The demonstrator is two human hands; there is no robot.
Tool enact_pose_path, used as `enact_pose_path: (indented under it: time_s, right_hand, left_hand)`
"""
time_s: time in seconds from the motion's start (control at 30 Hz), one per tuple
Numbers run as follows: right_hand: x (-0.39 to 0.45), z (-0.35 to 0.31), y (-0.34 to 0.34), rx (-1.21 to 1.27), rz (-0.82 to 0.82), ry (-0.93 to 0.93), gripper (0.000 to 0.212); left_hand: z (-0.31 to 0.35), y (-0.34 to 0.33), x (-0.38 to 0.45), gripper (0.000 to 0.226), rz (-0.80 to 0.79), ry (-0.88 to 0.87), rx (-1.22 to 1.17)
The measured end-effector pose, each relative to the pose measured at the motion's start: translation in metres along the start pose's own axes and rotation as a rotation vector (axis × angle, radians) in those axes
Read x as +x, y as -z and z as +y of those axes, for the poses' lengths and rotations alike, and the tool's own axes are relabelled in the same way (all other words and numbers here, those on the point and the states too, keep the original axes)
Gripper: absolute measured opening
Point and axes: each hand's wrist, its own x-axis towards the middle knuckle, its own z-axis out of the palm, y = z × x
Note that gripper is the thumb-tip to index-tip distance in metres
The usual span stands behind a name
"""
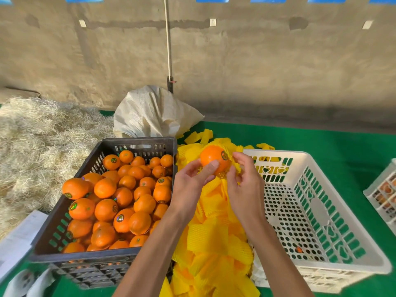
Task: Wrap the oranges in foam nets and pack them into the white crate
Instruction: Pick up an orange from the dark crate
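My left hand (pixel 192 179) grips an orange (pixel 213 157) from below, thumb pressed on its front. My right hand (pixel 244 179) pinches a yellow foam net (pixel 234 162) that sits partly round the orange's right and lower side. Both hands hover above a heap of yellow foam nets (pixel 212 232) lying between two crates. The dark crate (pixel 90 254) at left is full of loose stickered oranges (pixel 120 196). The white crate (pixel 342 211) at right shows only its perforated floor and one small orange speck near the front.
A white woven sack (pixel 154 112) stands behind the dark crate. Pale straw (pixel 38 151) is piled at far left. Another white crate (pixel 383 194) sits at the right edge. Papers (pixel 19 236) lie at lower left on the green table cover (pixel 321 138).
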Motion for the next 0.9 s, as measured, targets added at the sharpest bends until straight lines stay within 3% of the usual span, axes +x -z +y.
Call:
enact_pose_path:
  time_s: [0.1,0.2,0.3,0.4,0.63,0.73,0.83,0.9]
  right_hand:
    - [0.002,0.003,0.001,0.041,0.006,-0.068,0.036]
    - [0.001,0.004,0.005,0.03,0.003,-0.02,0.03]
    - [0.002,0.004,0.011,-0.003,-0.012,0.041,0.026]
    - [0.009,0.001,0.017,-0.019,0.001,0.064,0.024]
    - [-0.006,-0.017,0.013,-0.232,0.066,0.436,0.023]
    - [-0.006,-0.02,0.012,-0.189,0.082,0.275,0.029]
    - [-0.005,-0.015,0.011,-0.209,-0.089,0.032,0.045]
    - [-0.005,-0.011,0.011,-0.219,-0.184,-0.035,0.047]
  left_hand:
    - [0.002,-0.002,-0.001,0.082,0.123,-0.017,0.07]
    - [0.004,0.005,0.002,0.103,0.002,0.079,0.008]
    - [0.005,0.01,0.004,0.08,-0.122,0.091,0.039]
    - [0.002,0.01,0.003,0.074,0.001,0.088,0.151]
    - [0.005,-0.006,0.002,0.069,0.26,-0.065,0.51]
    - [0.004,-0.012,0.001,0.063,0.243,-0.059,0.362]
    - [0.007,-0.013,0.001,0.054,0.111,0.071,0.006]
    - [0.008,-0.012,0.002,0.052,0.018,0.113,-0.028]
